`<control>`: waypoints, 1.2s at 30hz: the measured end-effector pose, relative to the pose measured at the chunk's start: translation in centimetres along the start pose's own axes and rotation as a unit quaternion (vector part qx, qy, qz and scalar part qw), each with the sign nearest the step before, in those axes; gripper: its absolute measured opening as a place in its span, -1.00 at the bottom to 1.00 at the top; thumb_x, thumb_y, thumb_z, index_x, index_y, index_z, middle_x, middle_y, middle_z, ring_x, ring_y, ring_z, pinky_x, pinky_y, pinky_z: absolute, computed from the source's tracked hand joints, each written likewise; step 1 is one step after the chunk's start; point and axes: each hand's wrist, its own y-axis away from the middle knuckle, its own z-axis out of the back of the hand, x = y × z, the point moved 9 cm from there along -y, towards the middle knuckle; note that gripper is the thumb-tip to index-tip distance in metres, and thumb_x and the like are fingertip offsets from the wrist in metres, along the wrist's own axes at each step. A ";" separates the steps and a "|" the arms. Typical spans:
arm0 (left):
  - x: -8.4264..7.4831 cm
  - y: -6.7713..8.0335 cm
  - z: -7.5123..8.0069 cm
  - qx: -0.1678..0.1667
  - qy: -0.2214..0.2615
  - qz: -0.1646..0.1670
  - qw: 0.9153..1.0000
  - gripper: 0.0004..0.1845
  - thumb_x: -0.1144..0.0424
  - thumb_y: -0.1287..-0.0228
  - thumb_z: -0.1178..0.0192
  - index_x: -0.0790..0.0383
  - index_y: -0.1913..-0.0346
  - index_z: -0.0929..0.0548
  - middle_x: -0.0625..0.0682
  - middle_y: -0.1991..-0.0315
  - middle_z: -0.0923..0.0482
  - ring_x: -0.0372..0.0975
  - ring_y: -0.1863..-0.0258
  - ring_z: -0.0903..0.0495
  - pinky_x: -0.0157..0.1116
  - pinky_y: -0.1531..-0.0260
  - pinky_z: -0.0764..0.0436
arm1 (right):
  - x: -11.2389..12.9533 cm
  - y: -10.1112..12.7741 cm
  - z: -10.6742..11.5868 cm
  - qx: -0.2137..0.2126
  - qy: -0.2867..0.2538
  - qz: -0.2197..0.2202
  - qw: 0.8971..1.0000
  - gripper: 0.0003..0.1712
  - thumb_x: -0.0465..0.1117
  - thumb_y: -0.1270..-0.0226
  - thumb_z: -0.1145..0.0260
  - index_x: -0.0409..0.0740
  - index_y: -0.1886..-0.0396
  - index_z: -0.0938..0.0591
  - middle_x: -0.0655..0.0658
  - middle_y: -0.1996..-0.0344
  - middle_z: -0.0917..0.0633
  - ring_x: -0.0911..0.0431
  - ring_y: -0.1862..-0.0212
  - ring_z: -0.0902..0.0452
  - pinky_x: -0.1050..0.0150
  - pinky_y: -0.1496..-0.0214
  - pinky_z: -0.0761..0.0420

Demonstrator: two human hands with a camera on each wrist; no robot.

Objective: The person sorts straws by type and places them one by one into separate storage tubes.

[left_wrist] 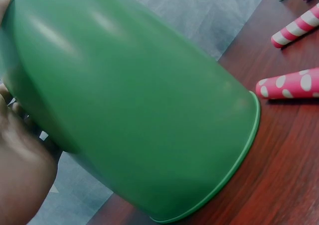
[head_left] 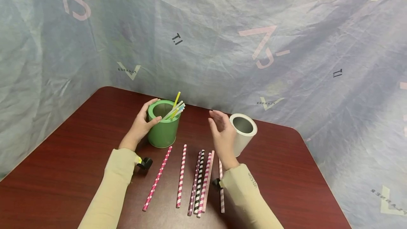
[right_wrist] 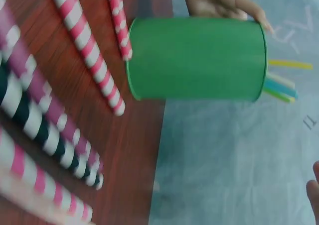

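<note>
My left hand (head_left: 138,127) grips the green can (head_left: 163,134) near its top, thumb on the near rim and fingers round the far side. Thin straws (head_left: 176,100) in yellow, white, blue and green lean out of the can's right side. Its base stands on the table in the left wrist view. To the right, my right hand (head_left: 224,140) is raised with loosely bent fingers and nothing in them. It overlaps a white can (head_left: 244,141) in the head view; that can is open at the top, and its inside looks bare.
Several paper straws lie on the dark red table (head_left: 79,172): a pink dotted straw (head_left: 158,177), a pink striped straw (head_left: 181,176), a bunch with a black-and-white straw (head_left: 199,183), and a pale striped straw (head_left: 222,200) partly under the right wrist. A grey cloth (head_left: 203,45) hangs behind.
</note>
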 end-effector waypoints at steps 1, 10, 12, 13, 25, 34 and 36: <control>-0.1 0.0 0.0 0.000 0.000 -0.002 1.000 -0.27 0.40 -0.31 -0.14 0.25 -0.49 -0.09 0.18 -0.47 -0.14 -0.43 -0.20 -0.31 -0.57 -0.10 -0.30 | -0.4 0.1 0.4 -0.004 0.013 0.014 1.000 -0.69 -0.36 -0.26 -0.34 -0.29 -0.01 -0.61 -0.19 0.07 -0.74 -0.01 0.01 -0.69 0.26 -0.06 -0.62; -0.3 0.1 0.0 -0.002 0.000 0.000 1.000 -0.29 0.41 -0.31 -0.13 0.14 -0.48 -0.13 0.16 -0.47 -0.14 -0.37 -0.24 -0.29 -0.55 -0.12 -0.29 | -1.5 0.2 4.5 -0.039 0.113 0.059 0.991 -0.62 -0.33 -0.22 -0.38 -0.23 -0.06 -0.64 -0.16 0.03 -0.74 0.01 -0.10 -0.62 0.25 -0.16 -0.52; -0.3 0.1 0.0 -0.002 0.002 -0.001 1.000 -0.29 0.42 -0.31 -0.13 0.14 -0.48 -0.13 0.16 -0.47 -0.14 -0.38 -0.23 -0.30 -0.55 -0.11 -0.30 | -2.2 0.1 5.5 -0.048 0.126 0.055 0.989 -0.61 -0.33 -0.22 -0.38 -0.19 -0.08 -0.65 -0.14 0.01 -0.73 0.01 -0.12 -0.60 0.23 -0.15 -0.52; -0.3 0.1 0.0 -0.002 0.002 -0.001 1.000 -0.29 0.42 -0.31 -0.12 0.15 -0.48 -0.13 0.16 -0.47 -0.14 -0.39 -0.22 -0.30 -0.56 -0.11 -0.30 | -2.6 0.1 5.9 -0.051 0.133 0.051 0.989 -0.60 -0.32 -0.23 -0.38 -0.16 -0.09 -0.65 -0.12 0.00 -0.73 0.02 -0.13 -0.59 0.25 -0.11 -0.55; -0.2 0.0 0.0 -0.001 0.007 -0.008 1.000 -0.29 0.43 -0.31 -0.12 0.16 -0.48 -0.14 0.20 -0.47 -0.13 -0.48 -0.19 -0.31 -0.60 -0.09 -0.31 | -7.5 0.4 10.0 0.001 0.139 -0.048 0.989 -0.32 -0.15 -0.25 -0.39 -0.11 -0.36 -0.43 -0.17 -0.33 -0.47 -0.06 -0.38 -0.34 -0.03 -0.27 -0.41; -0.3 0.1 -0.1 0.001 -0.002 -0.006 1.000 -0.28 0.42 -0.32 -0.12 0.17 -0.49 -0.11 0.19 -0.47 -0.13 -0.47 -0.19 -0.31 -0.60 -0.08 -0.31 | -11.4 1.3 10.0 0.084 0.143 -0.163 0.973 -0.12 0.08 -0.31 -0.31 0.13 -0.53 -0.12 -0.06 -0.51 -0.19 -0.02 -0.52 -0.08 -0.10 -0.45 -0.18; -0.3 0.1 0.0 0.000 -0.003 -0.003 1.000 -0.28 0.41 -0.32 -0.11 0.22 -0.49 -0.10 0.19 -0.46 -0.14 -0.46 -0.18 -0.31 -0.60 -0.07 -0.31 | -12.0 1.5 9.9 0.091 0.140 -0.177 0.970 -0.11 0.10 -0.33 -0.28 0.14 -0.54 -0.09 -0.06 -0.52 -0.15 -0.01 -0.52 -0.07 -0.08 -0.44 -0.21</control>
